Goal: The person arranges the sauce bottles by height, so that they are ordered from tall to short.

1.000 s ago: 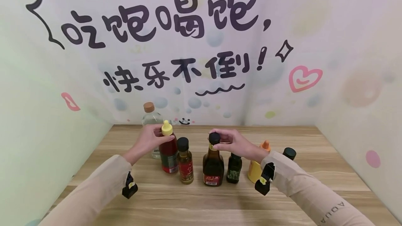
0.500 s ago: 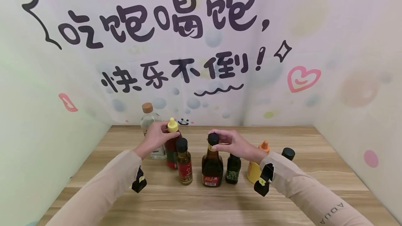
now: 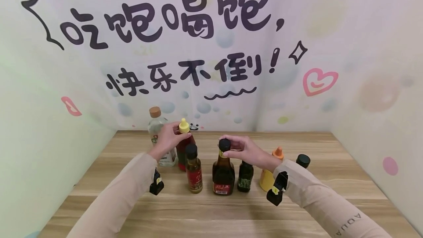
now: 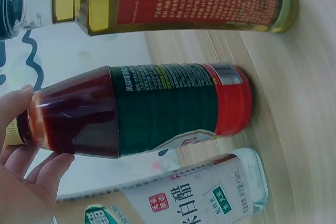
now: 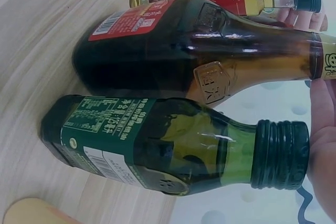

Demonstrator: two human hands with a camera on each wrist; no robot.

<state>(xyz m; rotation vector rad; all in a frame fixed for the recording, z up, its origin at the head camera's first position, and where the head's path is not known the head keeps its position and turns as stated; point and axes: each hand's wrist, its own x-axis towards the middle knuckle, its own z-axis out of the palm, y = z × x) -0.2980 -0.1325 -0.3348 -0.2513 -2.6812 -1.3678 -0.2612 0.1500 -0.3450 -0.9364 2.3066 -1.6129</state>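
My left hand (image 3: 167, 139) grips the neck of a red sauce bottle (image 4: 79, 111) just under its yellow nozzle cap (image 3: 184, 126). This bottle is upright, its lower part partly behind a small olive oil bottle (image 3: 194, 175) with a red label. I cannot tell whether its base touches the table. To its left stands a clear white vinegar bottle (image 4: 205, 195) with a brown cap. My right hand (image 3: 246, 150) holds a dark brown sauce bottle (image 3: 223, 175) around its neck, below the black cap. This one stands on the table beside a dark green bottle (image 5: 178, 145).
Farther right are a yellow squeeze bottle (image 3: 266, 180) with an orange tip and a black-capped bottle (image 3: 303, 161), mostly hidden by the right forearm. The wooden table (image 3: 198, 216) meets a printed cloth wall (image 3: 277, 116) at the back.
My left hand has carried the red sauce bottle rightward and back, from beside the olive oil bottle to behind it, uncovering more of the vinegar bottle. The right hand stays put on the brown sauce bottle.
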